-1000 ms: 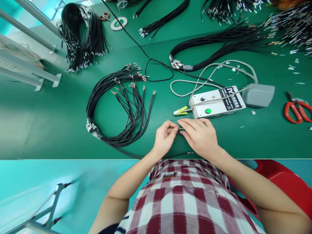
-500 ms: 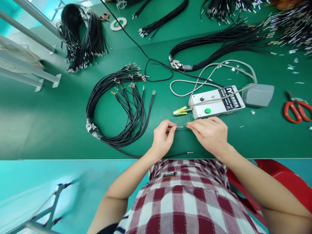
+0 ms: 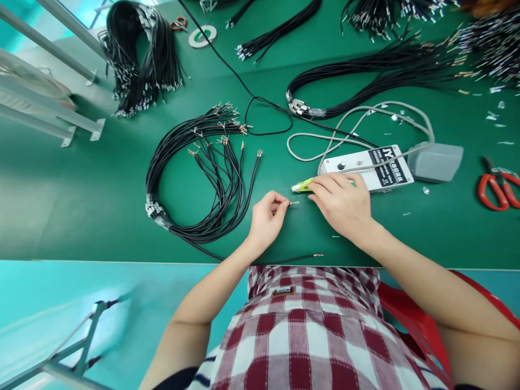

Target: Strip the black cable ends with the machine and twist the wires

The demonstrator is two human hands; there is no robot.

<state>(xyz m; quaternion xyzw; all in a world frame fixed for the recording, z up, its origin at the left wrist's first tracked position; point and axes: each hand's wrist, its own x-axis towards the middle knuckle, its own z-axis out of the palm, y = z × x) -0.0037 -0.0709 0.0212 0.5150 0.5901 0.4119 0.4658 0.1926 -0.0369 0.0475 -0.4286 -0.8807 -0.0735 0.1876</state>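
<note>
My left hand [image 3: 268,219] pinches the end of a black cable, its stripped wire tips [image 3: 294,202] sticking out past the fingertips. To the right, my right hand [image 3: 343,200] reaches over the front of a white control box [image 3: 353,161], covering its green button almost wholly. Its thumb and fingers are apart, with the fingertips at the yellow clip [image 3: 301,186] on the box's left end; whether they press on it is unclear. Left of my hands lies a looped bundle of black cables [image 3: 152,168] with bare copper ends. A single cable end [image 3: 319,255] rests near the table edge.
Red-handled cutters [image 3: 492,192] lie at the right, beside a grey block [image 3: 436,161] with a grey cord. More cable bundles [image 3: 309,73] lie toward the back. A tape roll [image 3: 202,36] is at the back left. Pale scraps [image 3: 492,116] dot the right side.
My right hand has moved up and left from beside the wire tips onto the box and clip. A small pale scrap now shows on the table below it. My left hand keeps its pinch.
</note>
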